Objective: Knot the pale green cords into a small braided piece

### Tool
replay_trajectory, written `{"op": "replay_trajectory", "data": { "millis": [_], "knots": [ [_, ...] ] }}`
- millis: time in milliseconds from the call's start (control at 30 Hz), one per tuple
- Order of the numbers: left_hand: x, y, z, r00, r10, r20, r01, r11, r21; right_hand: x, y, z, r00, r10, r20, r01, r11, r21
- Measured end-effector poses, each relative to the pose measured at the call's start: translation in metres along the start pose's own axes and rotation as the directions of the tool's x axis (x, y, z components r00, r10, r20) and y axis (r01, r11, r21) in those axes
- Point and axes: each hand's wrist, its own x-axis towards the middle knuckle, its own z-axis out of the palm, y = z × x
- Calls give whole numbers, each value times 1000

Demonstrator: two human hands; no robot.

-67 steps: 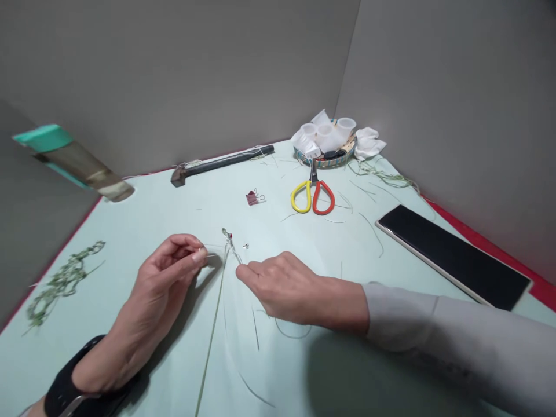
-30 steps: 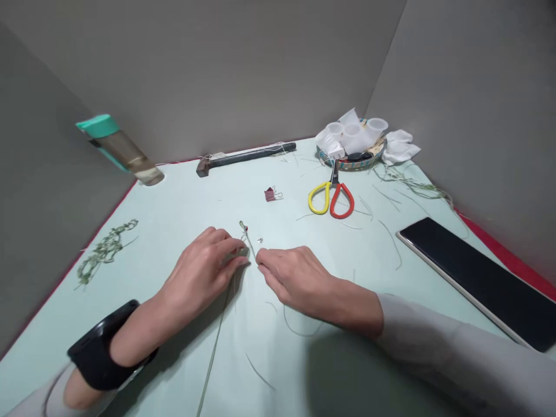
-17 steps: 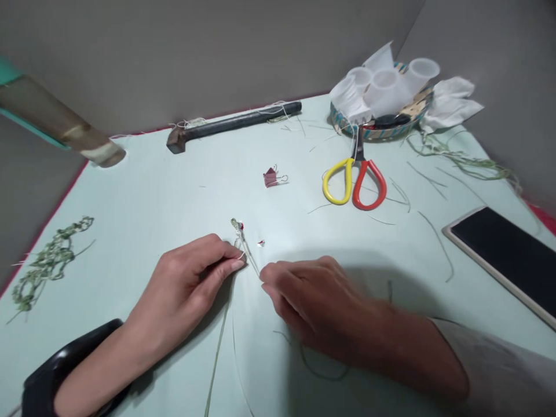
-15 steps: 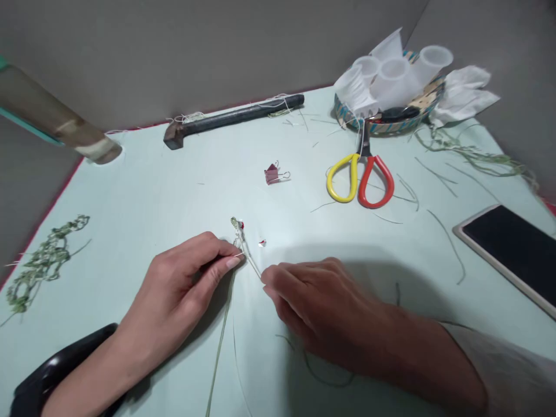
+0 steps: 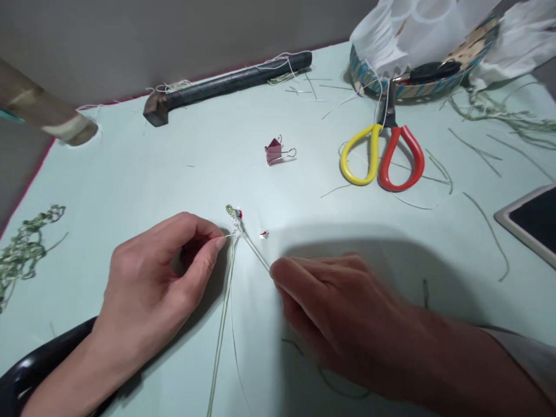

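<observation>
A small knotted cord piece, green at its tip with white knots below, lies on the pale table between my hands, close to a red spot. My left hand pinches a thin white thread that runs to the knots. Thumb and fingers of my right hand are closed on pale green cords, pulled taut down to the right. More loose green cords hang from the knots toward the table's near side, passing between the two hands.
Beyond the hands lie a pink binder clip, yellow-and-red-handled scissors and a hammer. A basket with white plastic cups stands back right. A phone is at right, knotted green cord at left.
My left hand has drawn away to the left, pulling the white thread out from the knots. My right hand has moved slightly right, lengthening the cords between. The camera view has come closer.
</observation>
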Motion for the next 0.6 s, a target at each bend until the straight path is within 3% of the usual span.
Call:
{"op": "replay_trajectory", "data": {
  "millis": [233,600],
  "knots": [
    [-3,5,-2,997,61,-56,-56,994,89,1,-1,0,999,4,-33,-4,1000,0],
    [9,-3,2,989,92,-113,-78,989,126,1,0,0,1000,-11,-17,11,1000,-23]
  ]
}}
